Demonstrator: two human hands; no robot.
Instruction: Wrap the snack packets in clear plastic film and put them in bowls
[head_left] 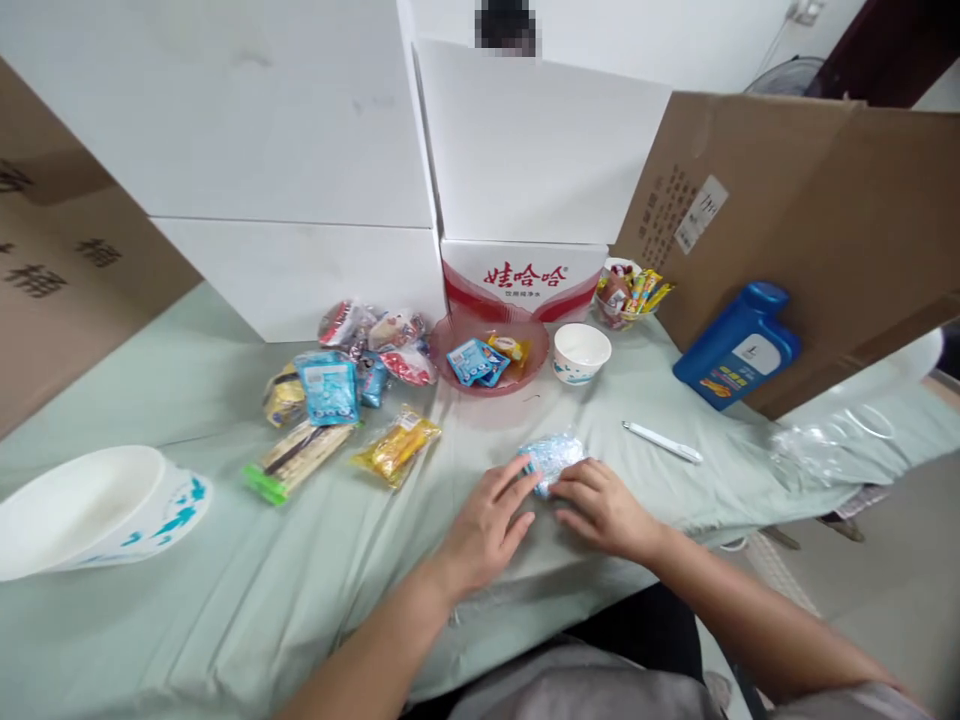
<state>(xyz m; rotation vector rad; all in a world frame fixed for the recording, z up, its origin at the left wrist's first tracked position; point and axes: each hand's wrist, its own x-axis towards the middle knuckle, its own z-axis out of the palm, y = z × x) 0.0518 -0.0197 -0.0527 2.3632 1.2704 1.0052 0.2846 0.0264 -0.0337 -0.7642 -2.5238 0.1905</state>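
Note:
A shiny blue-and-white plastic packet [553, 458] lies on the green cloth in front of me. My left hand [491, 520] rests at its left edge, the index and middle fingertips touching it and the thumb held apart. At the packet's lower right edge is my right hand [607, 510], its fingers bent but loose and its thumb apart. Both hands look open, with the packet flat between them. Beyond it stand a pink glass bowl [491, 388] holding blue and yellow packets, and a small white paper bowl [579, 372]. A white pen [663, 442] lies to the right.
Snack packets lie left of centre: a yellow one [399, 445], a blue one [330, 390] and a green-ended one [300, 455]. A large white tub [161, 515] lies far left. A blue bottle [739, 345] leans against a cardboard box [810, 230]. White boxes [300, 120] wall the back.

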